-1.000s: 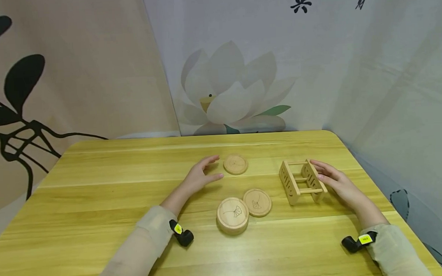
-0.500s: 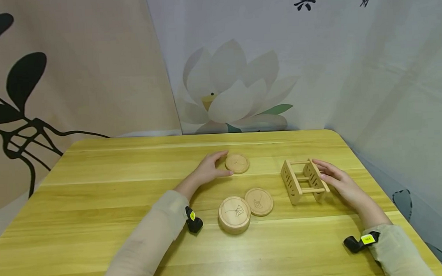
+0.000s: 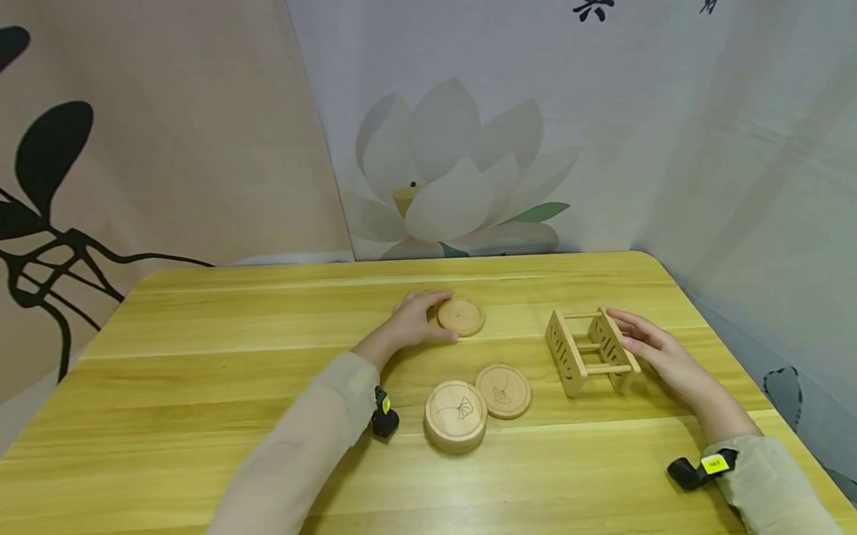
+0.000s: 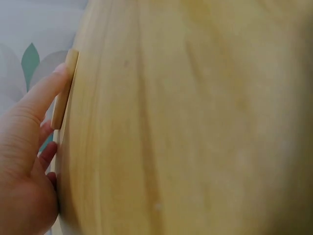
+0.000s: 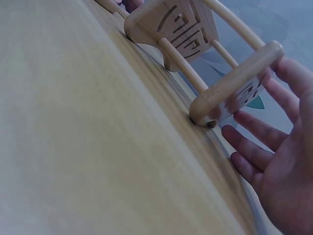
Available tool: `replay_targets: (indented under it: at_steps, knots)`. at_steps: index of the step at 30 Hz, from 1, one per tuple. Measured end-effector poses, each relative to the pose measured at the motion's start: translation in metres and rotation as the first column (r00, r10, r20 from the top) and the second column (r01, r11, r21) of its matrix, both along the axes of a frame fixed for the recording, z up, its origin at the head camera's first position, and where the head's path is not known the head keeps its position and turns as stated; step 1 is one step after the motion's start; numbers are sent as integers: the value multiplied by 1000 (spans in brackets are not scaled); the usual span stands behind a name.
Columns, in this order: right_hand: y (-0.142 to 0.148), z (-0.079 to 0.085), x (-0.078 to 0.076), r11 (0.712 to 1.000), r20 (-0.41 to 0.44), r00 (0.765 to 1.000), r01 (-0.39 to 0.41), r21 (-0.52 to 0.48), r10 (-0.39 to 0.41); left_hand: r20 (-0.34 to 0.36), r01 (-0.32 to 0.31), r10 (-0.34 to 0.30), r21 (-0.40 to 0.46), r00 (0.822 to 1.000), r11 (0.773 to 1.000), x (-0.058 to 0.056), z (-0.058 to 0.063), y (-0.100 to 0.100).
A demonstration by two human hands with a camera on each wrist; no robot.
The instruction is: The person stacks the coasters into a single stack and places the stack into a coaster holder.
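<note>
We've the far coaster [image 3: 462, 316], round wood w/ a faint line motif, lying flat on the tabletop at 12 o'clock from the coaster stack. The L hand [image 3: 411, 319] comes in from its 9 o'clock: thumb and forefinger curve round the rim, gap approx the coaster's own width, and in the L wrist view the thumb tip meets the edge. How firm that hold is, we can't tell.

At approx 3–4 o'clock from that coaster we see the slatted coaster rack [image 3: 568, 357] — two fretwork side panels joined by round rods, standing upright on the table. The R hand [image 3: 655, 352] is at its 3 o'clock: thumb and forefinger touch the right-hand panel, other fingers spread loosely below, palm toward the rack.

Nearer us is the coaster stack [image 3: 454, 416], ginkgo leaf on the top disc. Just off it at 2 o'clock lies the near coaster [image 3: 504, 391], flat, also leaf-marked; contact btwn them we can't make out.

Each pale sleeve [image 3: 314, 448] carries a black wrist cam [image 3: 385, 421] w/ a yellow label. Under it all, the wood-grain table [image 3: 210, 373]; beyond, at 12 o'clock, the lotus-print backdrop [image 3: 459, 154].
</note>
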State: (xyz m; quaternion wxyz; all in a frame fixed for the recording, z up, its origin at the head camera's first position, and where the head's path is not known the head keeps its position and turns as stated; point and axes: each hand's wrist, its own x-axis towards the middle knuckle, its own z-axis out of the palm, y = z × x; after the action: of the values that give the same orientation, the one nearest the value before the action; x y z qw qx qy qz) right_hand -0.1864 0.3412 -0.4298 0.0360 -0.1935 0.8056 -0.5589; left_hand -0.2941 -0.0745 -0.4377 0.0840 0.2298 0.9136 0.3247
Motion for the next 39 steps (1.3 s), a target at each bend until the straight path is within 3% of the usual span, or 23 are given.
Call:
replay_targets:
  at_steps: [18, 31, 39]
  knots:
    - [5, 0, -1, 1000, -14, 1000, 10, -1, -10, -51, 24, -27, -45, 998, 999, -3, 0, 8]
    - [3, -4, -2, 1000, -6, 1000, 24, 15, -24, 5, -1, 0, 68, 1000, 998, -1, -2, 1]
    - [2, -3, -2, 999, 5, 999, 34, 23, -35, 23, -20, 17, 185, 1000, 983, 2, -5, -3]
